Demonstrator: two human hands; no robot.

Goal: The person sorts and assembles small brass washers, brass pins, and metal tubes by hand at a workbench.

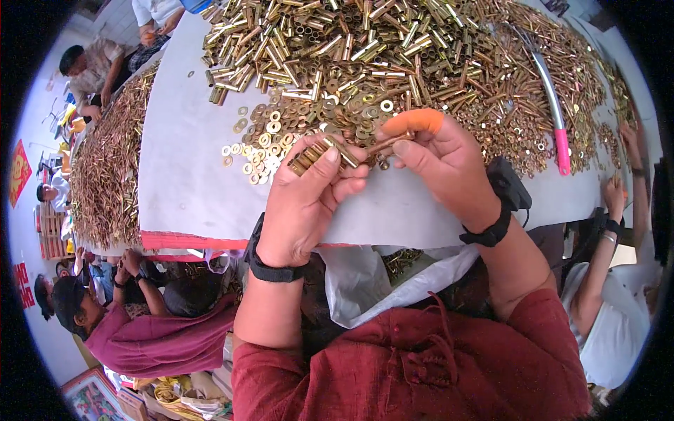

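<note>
My left hand [303, 200] is closed around several short gold-coloured metal sleeves [309, 158], lined up side by side under the thumb. My right hand [453, 165], an orange cover [414, 122] on one finger, pinches a thin copper-coloured bolt [385, 144] between thumb and fingertips. The bolt's far end points at the sleeves and reaches the left fingertips; whether it has entered a sleeve I cannot tell. Just beyond my hands lie loose flat washers [261, 135]. Past them rises a big heap of metal sleeves [337, 45].
Small nuts [502, 140] and a heap of bolts [562, 67] spread over the right of the white-covered table [189, 175]. A pink-handled tool [562, 151] rests there. A white sack [358, 288] hangs at the near edge. Co-workers sit left and right; another heaped table [112, 158] is at left.
</note>
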